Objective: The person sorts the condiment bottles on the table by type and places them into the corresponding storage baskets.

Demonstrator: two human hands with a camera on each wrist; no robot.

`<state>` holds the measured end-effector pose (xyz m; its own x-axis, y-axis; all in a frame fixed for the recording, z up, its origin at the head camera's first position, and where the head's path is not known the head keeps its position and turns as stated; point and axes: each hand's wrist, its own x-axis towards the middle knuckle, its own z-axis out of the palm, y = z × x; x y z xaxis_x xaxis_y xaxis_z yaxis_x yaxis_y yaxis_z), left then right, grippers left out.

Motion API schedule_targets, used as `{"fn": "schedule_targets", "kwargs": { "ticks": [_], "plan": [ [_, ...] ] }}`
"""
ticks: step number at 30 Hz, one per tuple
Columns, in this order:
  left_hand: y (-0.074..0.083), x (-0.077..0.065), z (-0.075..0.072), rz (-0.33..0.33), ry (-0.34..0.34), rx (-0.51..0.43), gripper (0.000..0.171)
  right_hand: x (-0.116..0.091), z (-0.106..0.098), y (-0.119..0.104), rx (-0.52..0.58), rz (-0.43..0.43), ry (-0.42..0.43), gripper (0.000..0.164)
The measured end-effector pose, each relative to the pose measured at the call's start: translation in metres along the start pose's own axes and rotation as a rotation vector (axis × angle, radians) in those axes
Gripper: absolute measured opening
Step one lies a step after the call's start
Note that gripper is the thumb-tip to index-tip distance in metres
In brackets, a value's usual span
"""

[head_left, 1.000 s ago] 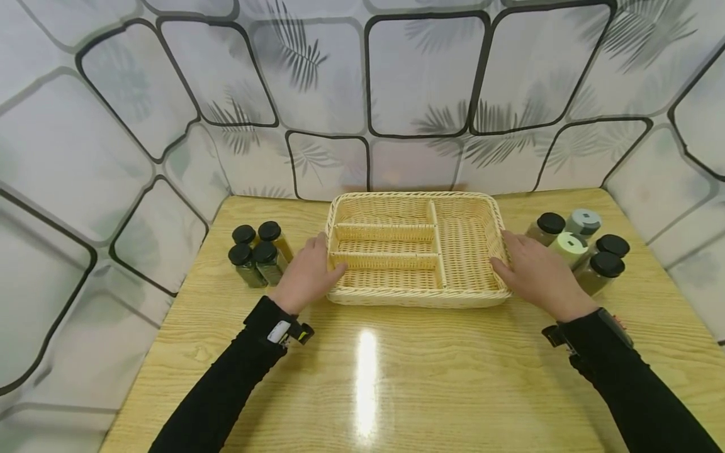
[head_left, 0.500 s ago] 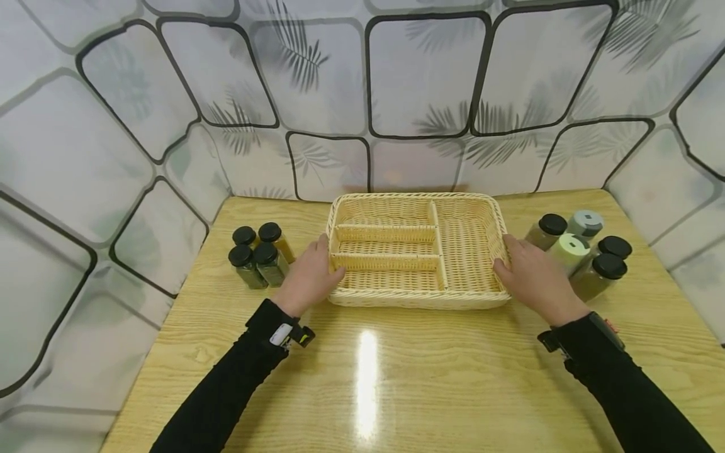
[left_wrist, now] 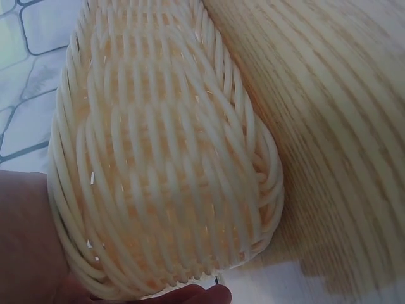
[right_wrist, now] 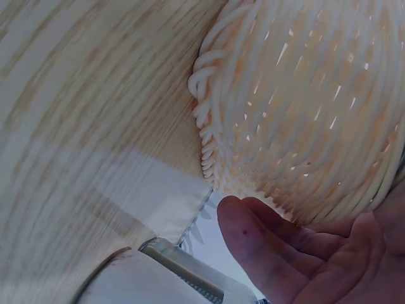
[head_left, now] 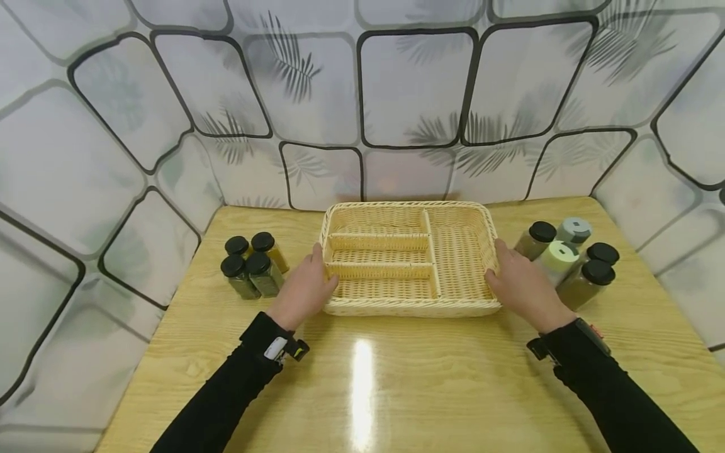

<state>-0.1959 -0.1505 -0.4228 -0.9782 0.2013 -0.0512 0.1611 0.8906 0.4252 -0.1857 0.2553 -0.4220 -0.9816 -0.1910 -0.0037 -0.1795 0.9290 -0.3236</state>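
A pale wicker basket [head_left: 408, 307] with inner dividers sits at the back middle of the wooden table. My left hand [head_left: 303, 284] grips its left end, the thumb hooked over the rim. At the opposite end, my right hand [head_left: 523, 282] holds the rim the same way, with the thumb inside. The left wrist view shows the outer weave of the basket [left_wrist: 158, 158] and the left hand [left_wrist: 31, 234] around its end. Close up in the right wrist view, the fingers of my right hand [right_wrist: 297, 253] lie along the outside of the basket [right_wrist: 304, 101].
Several black-lidded spice jars [head_left: 253, 267] stand just left of the left hand. On the right is a cluster of jars [head_left: 583, 280], mostly black-lidded, one with a light green lid [head_left: 561, 250] and one grey-blue [head_left: 574, 228]. A patterned curtain [head_left: 408, 94] hangs behind the table [head_left: 430, 390].
The head view has shifted slightly, so everything appears a little lower and further left. My right wrist has swung slightly inward. The basket keeps its place beside the jars, with both hands still holding it.
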Motion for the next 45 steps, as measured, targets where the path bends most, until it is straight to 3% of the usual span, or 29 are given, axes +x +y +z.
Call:
{"fn": "schedule_targets", "kwargs": {
  "ticks": [12, 27, 45],
  "plan": [
    [-0.0003, -0.0064, 0.0014, 0.017, 0.023, 0.053, 0.081, 0.0024, 0.0038, -0.0009, 0.042, 0.033, -0.044, 0.076],
    [-0.0003, -0.0031, 0.0007, 0.020, 0.008, -0.042, 0.074, 0.0046, 0.0013, -0.0001, 0.125, 0.037, -0.047, 0.075],
    [-0.0017, -0.0016, 0.0036, 0.040, 0.022, -0.057, 0.069, 0.0041, 0.0012, 0.0010, 0.143, 0.017, -0.048, 0.071]
  ]
}}
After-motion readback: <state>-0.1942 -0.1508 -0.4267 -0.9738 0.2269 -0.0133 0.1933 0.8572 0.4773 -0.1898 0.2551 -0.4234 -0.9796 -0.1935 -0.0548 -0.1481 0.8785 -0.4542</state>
